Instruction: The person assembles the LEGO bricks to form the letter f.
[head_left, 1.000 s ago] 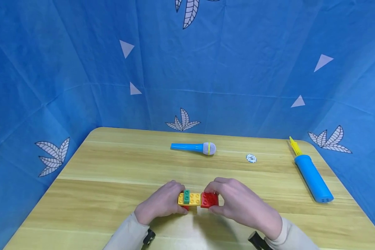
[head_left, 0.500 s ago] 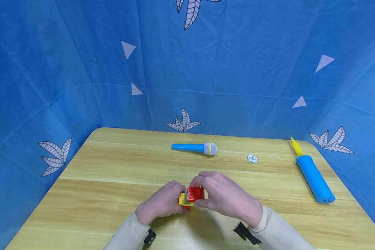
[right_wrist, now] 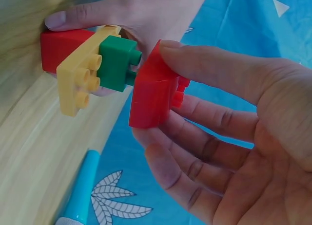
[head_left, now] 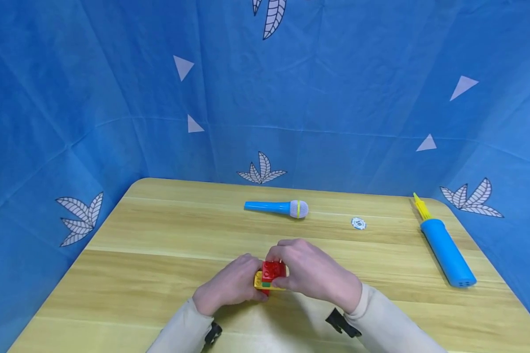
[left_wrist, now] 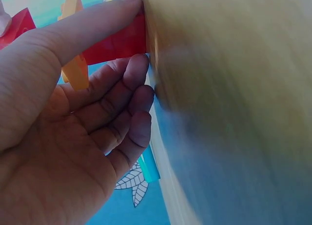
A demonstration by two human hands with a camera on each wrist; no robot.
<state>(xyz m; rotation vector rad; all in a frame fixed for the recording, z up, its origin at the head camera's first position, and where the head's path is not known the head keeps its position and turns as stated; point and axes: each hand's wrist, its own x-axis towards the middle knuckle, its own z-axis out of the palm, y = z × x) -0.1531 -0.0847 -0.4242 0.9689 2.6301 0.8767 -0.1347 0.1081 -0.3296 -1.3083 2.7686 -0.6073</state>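
A small brick stack sits at the near middle of the wooden table (head_left: 159, 245): a red brick (right_wrist: 61, 47) at the bottom, a yellow brick (right_wrist: 80, 76) across it and a green brick (right_wrist: 117, 62) on top. My left hand (head_left: 229, 289) grips the stack from the left, thumb and fingers on the lower bricks (left_wrist: 114, 42). My right hand (head_left: 311, 274) pinches a loose red brick (right_wrist: 153, 91) and holds it tilted against the green brick's studs. In the head view this red brick (head_left: 274, 269) covers most of the stack.
A blue toy microphone (head_left: 277, 208) lies toward the table's back middle. A small white round chip (head_left: 358, 223) lies to its right. A blue hand pump with a yellow nozzle (head_left: 443, 249) lies along the right edge. Blue cloth walls enclose the table.
My right hand has carried the loose red brick leftward from beside the yellow brick up onto the stack, over the green brick. The left hand has stayed on the stack.
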